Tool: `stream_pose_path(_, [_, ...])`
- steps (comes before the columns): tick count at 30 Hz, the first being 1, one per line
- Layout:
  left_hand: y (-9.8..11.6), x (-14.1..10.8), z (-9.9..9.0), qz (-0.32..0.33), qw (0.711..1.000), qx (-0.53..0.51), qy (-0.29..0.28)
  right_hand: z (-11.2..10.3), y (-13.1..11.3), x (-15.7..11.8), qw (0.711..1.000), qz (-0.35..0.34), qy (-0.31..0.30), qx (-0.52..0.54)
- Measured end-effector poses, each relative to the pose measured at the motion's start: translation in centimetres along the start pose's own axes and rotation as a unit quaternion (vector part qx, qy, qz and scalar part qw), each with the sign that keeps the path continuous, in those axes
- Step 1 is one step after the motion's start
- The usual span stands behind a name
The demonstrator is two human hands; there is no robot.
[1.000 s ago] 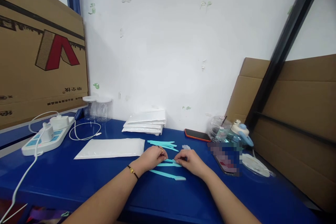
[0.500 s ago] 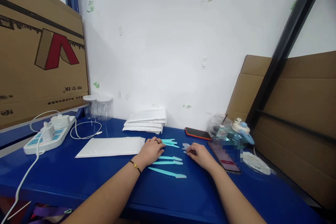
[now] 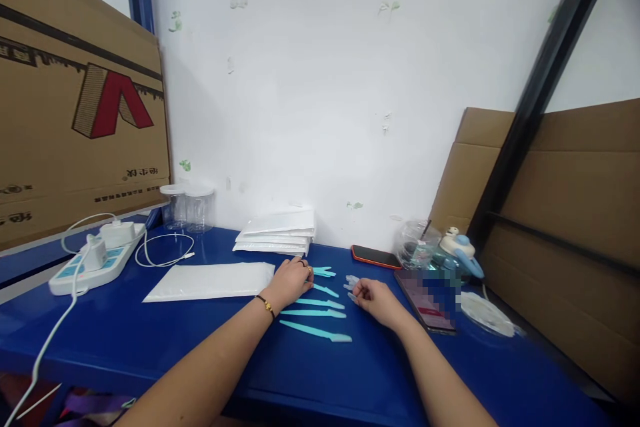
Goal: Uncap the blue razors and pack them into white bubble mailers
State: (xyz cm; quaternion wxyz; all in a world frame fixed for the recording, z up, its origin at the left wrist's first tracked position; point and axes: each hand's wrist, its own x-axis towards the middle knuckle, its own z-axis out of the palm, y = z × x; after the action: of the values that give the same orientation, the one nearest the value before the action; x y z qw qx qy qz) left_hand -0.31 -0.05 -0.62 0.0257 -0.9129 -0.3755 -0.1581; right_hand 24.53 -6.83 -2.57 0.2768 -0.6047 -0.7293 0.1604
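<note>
My left hand (image 3: 293, 281), wearing rings and a dark bracelet, has its fingers bent down over a turquoise eyebrow razor (image 3: 327, 291). Its fingertips are partly hidden, but they appear closed on the handle. Just beyond them lies a small pile of similar razors (image 3: 325, 271). Nearer to me, several more razors (image 3: 315, 331) are spread in a row, blades to the right. My right hand (image 3: 374, 297) pinches a small clear plastic cap (image 3: 351, 296). More clear caps (image 3: 351, 280) lie on the table beside its fingertips.
A white padded mailer (image 3: 210, 281) lies left of my hand, with a stack of mailers (image 3: 275, 230) behind. Two phones (image 3: 376, 257), a drink cup (image 3: 414, 247) and a blue-white bottle (image 3: 463, 253) are on the right. A power strip (image 3: 107, 267) and clear jars (image 3: 199, 210) stand left.
One more razor has come out of the pile and now lies above the spread row, at my left fingertips. My right hand has shifted slightly, with a cap showing at its fingertips.
</note>
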Motion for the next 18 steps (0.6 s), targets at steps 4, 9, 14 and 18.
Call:
stream_pose_path(4, [-0.2,-0.4,-0.3,0.018,1.0,-0.011,-0.016,0.1,-0.5,0.0,1.0,-0.014,0.002,0.011])
stream_pose_path(9, [-0.4,-1.3,-0.1,0.044,0.999,-0.02,-0.015,0.4,-0.9,0.1,1.0,-0.026,0.017,0.0])
stream_pose_path(14, [-0.2,-1.4,0.4,0.071,0.996,-0.049,0.006,0.6,-0.9,0.1,0.999,-0.038,0.03,-0.022])
stream_pose_path(18, [-0.1,-1.3,0.4,0.074,0.994,-0.078,-0.011,0.8,-0.9,0.2,0.997,-0.049,0.038,-0.035])
